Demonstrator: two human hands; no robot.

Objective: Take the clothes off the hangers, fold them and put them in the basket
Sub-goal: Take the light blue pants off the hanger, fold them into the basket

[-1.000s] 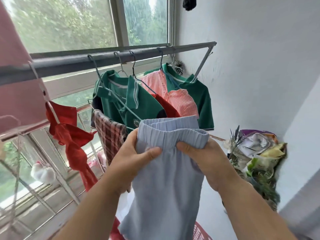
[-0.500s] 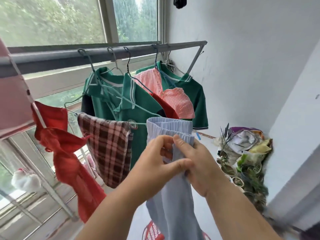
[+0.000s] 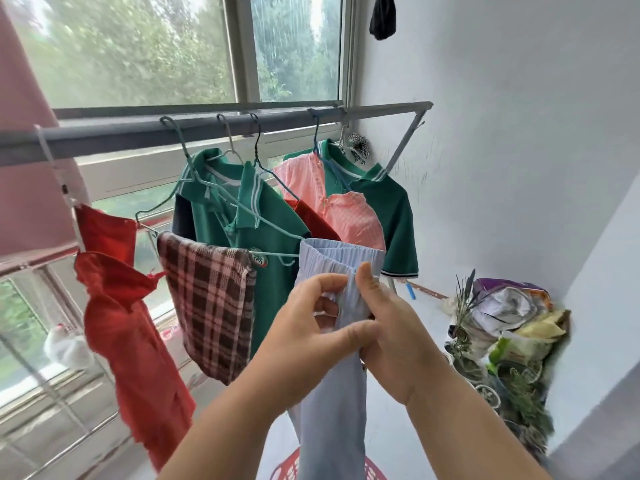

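A pair of light blue trousers [image 3: 332,420] hangs down in front of me, folded lengthwise, waistband up. My left hand [image 3: 304,341] and my right hand [image 3: 391,341] both pinch the cloth just below the waistband, close together. A grey rail [image 3: 138,133] carries wire hangers with green polo shirts [image 3: 273,223], a pink striped shirt [image 3: 349,216], a brown plaid cloth [image 3: 211,303] and a red garment [image 3: 124,334]. A red basket [image 3: 287,469] shows at the bottom edge, mostly hidden by the trousers.
A window [image 3: 145,50] fills the left and back. A white wall [image 3: 519,133] stands on the right. A heap of bags and potted plants [image 3: 509,344] sits in the right corner. A dark cloth [image 3: 382,15] hangs high on the wall.
My hands have come together from the waistband's two ends, folding the trousers in half lengthwise. The view has shifted, and the basket's rim now shows below.
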